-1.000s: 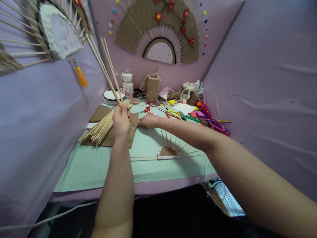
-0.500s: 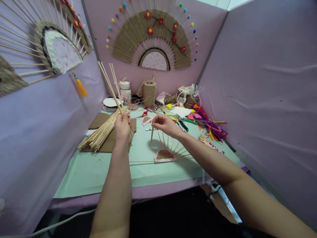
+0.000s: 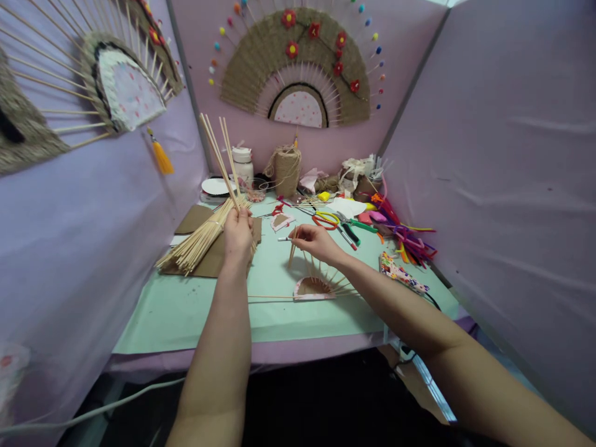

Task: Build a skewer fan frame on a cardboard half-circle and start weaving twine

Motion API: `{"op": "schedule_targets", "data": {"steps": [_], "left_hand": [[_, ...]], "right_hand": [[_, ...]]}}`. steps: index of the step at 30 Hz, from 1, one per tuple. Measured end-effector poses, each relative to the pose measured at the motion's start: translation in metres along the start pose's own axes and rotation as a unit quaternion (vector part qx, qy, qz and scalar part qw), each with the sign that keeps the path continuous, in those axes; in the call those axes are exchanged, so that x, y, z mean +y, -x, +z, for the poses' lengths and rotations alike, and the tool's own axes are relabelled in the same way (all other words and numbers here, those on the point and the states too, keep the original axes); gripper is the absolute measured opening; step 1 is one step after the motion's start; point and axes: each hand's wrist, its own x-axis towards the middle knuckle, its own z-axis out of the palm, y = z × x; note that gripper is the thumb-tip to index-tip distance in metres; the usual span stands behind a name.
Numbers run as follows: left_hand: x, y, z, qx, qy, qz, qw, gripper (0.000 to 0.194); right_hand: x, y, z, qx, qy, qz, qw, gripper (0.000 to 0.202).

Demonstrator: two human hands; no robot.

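Several thin wooden sticks [image 3: 218, 152] stand upright in my left hand [image 3: 239, 233], its fingers closed round their lower part. Behind and beside that hand lies a thick bundle of wooden sticks [image 3: 198, 245], tied near its upper end. My right hand [image 3: 317, 243] pinches wooden sticks [image 3: 292, 253] that point down over the table; how many is hard to see. Just below it lies a half-round cardboard piece [image 3: 311, 287] with a pink-and-white edge. Sticks radiate from that piece, one reaching far left, and my right forearm hides part of them.
Brown cardboard [image 3: 212, 264] lies under the bundle. Scissors [image 3: 326, 219], green-handled pliers [image 3: 358, 223] and a marker [image 3: 284, 239] lie behind my right hand. Pipe cleaners [image 3: 412, 239] are heaped at right. A twine spool [image 3: 287, 171] stands at the back. Walls enclose the table.
The view has shifted slightly, so the scene sits further right and higher. My right hand is a little lower, nearer the half-round piece, and its sticks are spread slightly apart. My left hand keeps its hold.
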Motion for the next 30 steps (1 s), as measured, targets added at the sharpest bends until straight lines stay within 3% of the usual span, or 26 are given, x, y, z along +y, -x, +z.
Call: {"op": "schedule_targets", "data": {"steps": [10, 13, 16, 19, 23, 30], "left_hand": [[-0.005, -0.002, 0.000, -0.012, 0.025, -0.005, 1.000, 0.023], [-0.001, 0.002, 0.004, -0.040, 0.063, -0.066, 0.995, 0.025], [0.003, 0.008, 0.008, -0.115, 0.115, -0.169, 0.972, 0.025], [0.004, 0.014, 0.012, -0.196, 0.147, -0.232, 0.941, 0.018], [0.001, 0.019, 0.014, -0.252, 0.160, -0.252, 0.920, 0.007], [-0.006, 0.020, 0.014, -0.304, 0.143, -0.224, 0.915, 0.035]], "right_hand": [[-0.002, 0.007, -0.004, 0.000, -0.016, 0.017, 1.000, 0.022], [-0.009, 0.012, -0.003, 0.042, -0.030, -0.004, 0.999, 0.023], [-0.017, 0.017, -0.004, 0.106, 0.059, -0.090, 0.988, 0.020], [-0.021, 0.020, -0.008, 0.143, 0.191, -0.190, 0.952, 0.019], [-0.019, 0.019, -0.016, 0.150, 0.298, -0.285, 0.899, 0.024], [-0.018, 0.011, -0.024, 0.166, 0.374, -0.426, 0.806, 0.022]]}}
